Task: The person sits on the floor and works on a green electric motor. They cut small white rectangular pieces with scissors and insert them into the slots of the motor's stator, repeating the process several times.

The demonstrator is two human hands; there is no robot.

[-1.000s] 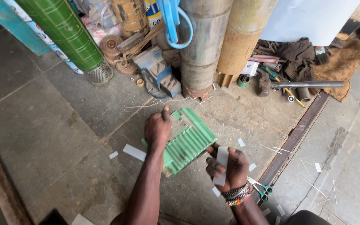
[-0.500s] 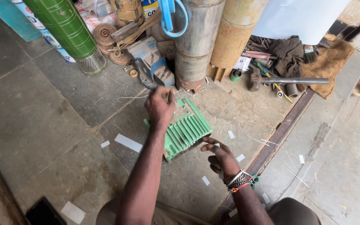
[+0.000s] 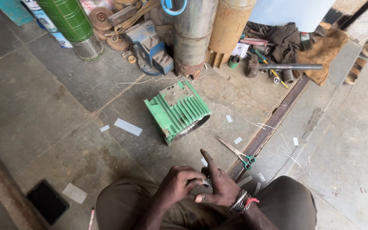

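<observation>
My left hand (image 3: 176, 185) and my right hand (image 3: 219, 188) meet over my lap, fingers touching. A small white paper strip (image 3: 207, 182) is pinched between them, mostly hidden by the fingers. The right index finger points forward, and bangles circle the right wrist. A green finned motor housing (image 3: 177, 110) lies on the concrete floor ahead of me, apart from both hands. Green-handled scissors (image 3: 237, 153) lie on the floor just right of the hands.
A dark phone (image 3: 47, 201) and white paper pieces (image 3: 127, 127) lie at the left. A metal floor rail (image 3: 273, 121) runs diagonally at the right. Behind stand a green cylinder (image 3: 71, 19), a blue vise (image 3: 150, 49), rusty drums (image 3: 194, 34), a steel pipe (image 3: 290, 67) and tools.
My left hand has let go of the green housing and drawn back to my lap. Both hands have come together on the paper strip. The camera has tilted down.
</observation>
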